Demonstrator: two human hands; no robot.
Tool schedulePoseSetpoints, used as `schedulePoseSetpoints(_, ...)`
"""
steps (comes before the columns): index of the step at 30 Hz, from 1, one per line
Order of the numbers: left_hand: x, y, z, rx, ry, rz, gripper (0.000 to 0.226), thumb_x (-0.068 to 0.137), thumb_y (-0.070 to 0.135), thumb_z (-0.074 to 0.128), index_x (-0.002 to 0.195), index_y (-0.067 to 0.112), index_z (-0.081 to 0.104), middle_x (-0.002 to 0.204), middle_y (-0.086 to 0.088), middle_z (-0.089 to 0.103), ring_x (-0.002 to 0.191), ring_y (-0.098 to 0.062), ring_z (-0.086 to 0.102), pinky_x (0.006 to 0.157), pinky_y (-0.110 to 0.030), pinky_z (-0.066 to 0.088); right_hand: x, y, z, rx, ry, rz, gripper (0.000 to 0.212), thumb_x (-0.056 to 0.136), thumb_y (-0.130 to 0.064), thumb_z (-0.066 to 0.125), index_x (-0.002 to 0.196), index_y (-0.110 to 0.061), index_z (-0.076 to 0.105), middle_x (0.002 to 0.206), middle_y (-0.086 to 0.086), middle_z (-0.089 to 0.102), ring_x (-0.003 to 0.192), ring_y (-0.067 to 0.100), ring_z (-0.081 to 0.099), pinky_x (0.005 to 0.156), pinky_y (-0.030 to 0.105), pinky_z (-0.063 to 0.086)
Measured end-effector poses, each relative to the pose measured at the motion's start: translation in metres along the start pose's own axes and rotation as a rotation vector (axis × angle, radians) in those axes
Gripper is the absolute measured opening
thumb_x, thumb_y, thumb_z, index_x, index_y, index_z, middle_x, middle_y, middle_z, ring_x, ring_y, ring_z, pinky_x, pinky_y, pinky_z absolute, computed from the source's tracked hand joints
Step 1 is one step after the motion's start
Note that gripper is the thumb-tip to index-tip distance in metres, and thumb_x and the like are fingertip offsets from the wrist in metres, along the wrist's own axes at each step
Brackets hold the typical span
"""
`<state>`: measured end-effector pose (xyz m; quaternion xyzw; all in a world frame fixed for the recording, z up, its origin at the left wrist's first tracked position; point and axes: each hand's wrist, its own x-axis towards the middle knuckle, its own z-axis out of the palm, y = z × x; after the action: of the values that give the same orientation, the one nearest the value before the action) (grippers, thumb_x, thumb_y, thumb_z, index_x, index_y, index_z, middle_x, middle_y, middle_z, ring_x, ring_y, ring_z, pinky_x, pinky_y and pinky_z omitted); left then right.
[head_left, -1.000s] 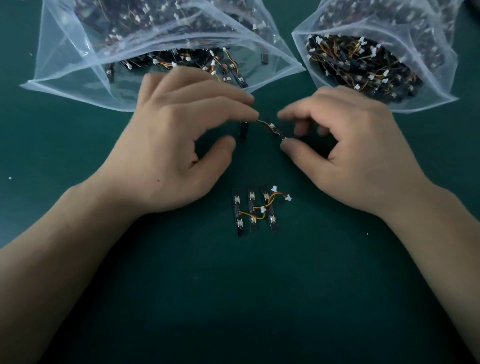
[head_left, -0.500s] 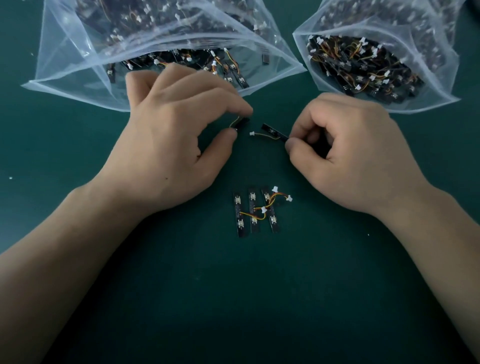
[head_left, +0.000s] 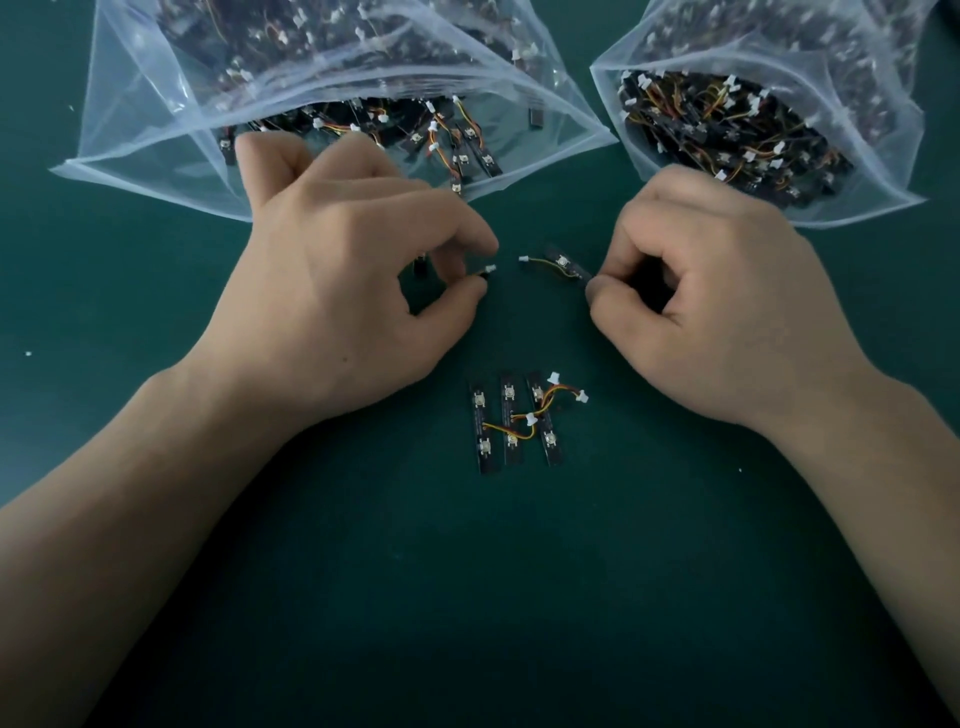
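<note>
My left hand (head_left: 343, 291) pinches a small black board by its white connector (head_left: 487, 270) between thumb and forefinger; most of that board is hidden under the fingers. My right hand (head_left: 727, 306) pinches the end of another narrow black board (head_left: 566, 264), whose yellow wire ends in a white plug (head_left: 524, 259) pointing left. A small gap separates the two connectors. Nearer to me, three black boards (head_left: 511, 421) lie side by side on the green mat, linked by orange and yellow wires.
Two open clear plastic bags hold several black boards with wires: a large one (head_left: 156, 114) at the back left and another (head_left: 857, 171) at the back right. The dark green mat (head_left: 467, 597) covers the table.
The two boards, joined between my hands a second ago, have come apart. My hands have drawn away from each other, each keeping one board.
</note>
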<state>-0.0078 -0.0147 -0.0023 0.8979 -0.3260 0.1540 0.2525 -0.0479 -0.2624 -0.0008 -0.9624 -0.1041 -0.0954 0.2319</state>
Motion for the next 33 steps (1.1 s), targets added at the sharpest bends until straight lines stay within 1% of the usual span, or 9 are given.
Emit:
schedulePoseSetpoints(3, -0.001, -0.001, -0.003, -0.049, 0.017, 0.001, 0.012, 0.092, 0.026, 0.069, 0.099, 0.024, 0.079, 0.083, 0.021, 0.068, 0.088, -0.014, 0.060, 0.094, -0.037, 0.019, 0.000, 0.002, -0.002, 0.030, -0.002, -0.007, 0.017, 0.094, -0.034, 0.060, 0.079, -0.025, 0.060, 0.092, -0.008, 0.058, 0.068, 0.014, 0.052, 0.059, 0.037, 0.047)
schedulePoseSetpoints(6, 0.001, -0.005, -0.006, -0.051, 0.028, 0.007, 0.025, 0.082, 0.012, 0.063, 0.099, 0.022, 0.079, 0.091, 0.019, 0.070, 0.096, -0.019, 0.060, 0.095, -0.038, 0.020, -0.001, 0.006, -0.003, 0.060, -0.022, -0.004, 0.016, 0.096, -0.031, 0.056, 0.104, -0.026, 0.070, 0.095, -0.013, 0.055, 0.072, 0.006, 0.052, 0.066, 0.041, 0.050)
schedulePoseSetpoints(9, 0.002, -0.011, -0.010, -0.073, -0.066, 0.062, 0.038, 0.074, 0.005, 0.061, 0.103, 0.021, 0.079, 0.113, 0.016, 0.070, 0.113, -0.023, 0.056, 0.097, -0.054, 0.025, 0.000, 0.008, -0.005, 0.066, -0.054, 0.004, 0.033, 0.096, -0.029, 0.056, 0.127, -0.028, 0.067, 0.098, -0.013, 0.056, 0.074, 0.003, 0.051, 0.071, 0.042, 0.051)
schedulePoseSetpoints(12, 0.002, -0.012, -0.008, -0.071, -0.128, 0.113, 0.036, 0.077, 0.007, 0.066, 0.108, 0.022, 0.078, 0.120, 0.018, 0.069, 0.118, -0.025, 0.053, 0.096, -0.065, 0.028, -0.001, 0.008, -0.005, 0.052, -0.072, 0.002, 0.035, 0.097, -0.038, 0.056, 0.129, -0.032, 0.068, 0.103, -0.012, 0.056, 0.074, 0.001, 0.050, 0.071, 0.040, 0.050)
schedulePoseSetpoints(16, 0.001, -0.012, -0.005, -0.041, -0.129, 0.091, 0.028, 0.084, 0.021, 0.071, 0.111, 0.025, 0.077, 0.121, 0.017, 0.068, 0.121, -0.025, 0.053, 0.095, -0.053, 0.023, 0.000, 0.007, -0.004, 0.055, -0.070, 0.016, 0.031, 0.098, -0.050, 0.058, 0.122, -0.033, 0.069, 0.104, -0.014, 0.056, 0.075, -0.002, 0.050, 0.071, 0.037, 0.049)
schedulePoseSetpoints(20, 0.000, -0.011, -0.002, 0.017, -0.117, 0.032, 0.026, 0.091, 0.041, 0.071, 0.111, 0.027, 0.077, 0.119, 0.016, 0.067, 0.119, -0.028, 0.052, 0.094, -0.049, 0.021, 0.000, 0.007, -0.004, 0.041, -0.081, 0.026, 0.034, 0.094, -0.054, 0.061, 0.120, -0.034, 0.069, 0.105, -0.014, 0.057, 0.075, -0.001, 0.051, 0.070, 0.036, 0.049)
schedulePoseSetpoints(22, -0.001, -0.010, -0.001, 0.033, -0.128, 0.010, 0.027, 0.093, 0.047, 0.069, 0.110, 0.029, 0.078, 0.116, 0.015, 0.066, 0.119, -0.028, 0.050, 0.096, -0.049, 0.021, 0.000, 0.006, -0.004, 0.050, -0.081, 0.029, 0.034, 0.093, -0.053, 0.062, 0.120, -0.034, 0.070, 0.105, -0.013, 0.057, 0.075, 0.000, 0.051, 0.070, 0.036, 0.049)
schedulePoseSetpoints(28, -0.001, -0.010, -0.001, 0.013, -0.129, 0.020, 0.017, 0.094, 0.046, 0.071, 0.093, 0.029, 0.074, 0.111, 0.012, 0.062, 0.115, -0.026, 0.047, 0.096, -0.040, 0.016, -0.001, 0.006, -0.004, 0.062, -0.090, 0.042, 0.036, 0.093, -0.053, 0.063, 0.123, -0.034, 0.069, 0.106, -0.013, 0.057, 0.075, -0.003, 0.049, 0.071, 0.036, 0.048)
schedulePoseSetpoints(33, 0.001, -0.008, -0.001, -0.028, -0.131, 0.090, 0.020, 0.098, 0.046, 0.071, 0.090, 0.028, 0.073, 0.107, 0.010, 0.061, 0.107, -0.027, 0.048, 0.092, -0.037, 0.016, -0.001, 0.005, -0.004, 0.069, -0.093, 0.047, 0.038, 0.092, -0.056, 0.061, 0.123, -0.035, 0.070, 0.105, -0.015, 0.056, 0.074, -0.002, 0.050, 0.071, 0.036, 0.048)
